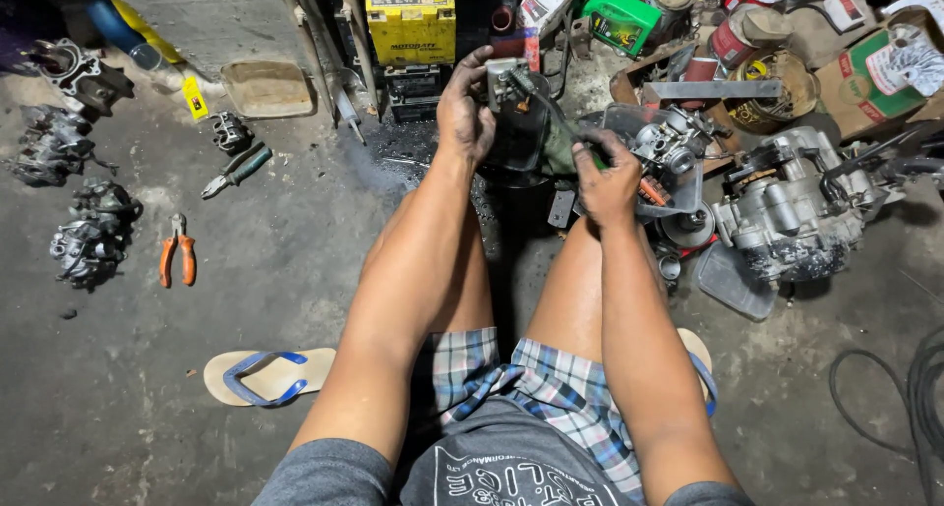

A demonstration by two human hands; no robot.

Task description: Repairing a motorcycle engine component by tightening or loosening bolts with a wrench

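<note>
A grimy concrete workshop floor, oil-stained and crowded with parts, and the person sits low on it, knees up. Out in front, the left hand is closed around a small grey metal part with a dark lever, held up off the floor just ahead of the knees. The right hand is wrapped tight on a green-handled screwdriver, its shaft running up to that part.

The part looks rigid and fairly light, cast metal with sharp edges, and both hands are black with grease, so a slip looks likely; the safest hold is probably round its solid body, clear of the lever and any thin fittings.

Just right of the screwdriver hand sits a silver carburettor in a clear plastic tray, and beyond that a bulky grey engine casing. To the left lie orange-handled pliers, dark cast parts and a tan flip-flop with blue straps. A yellow battery box stands behind.
</note>
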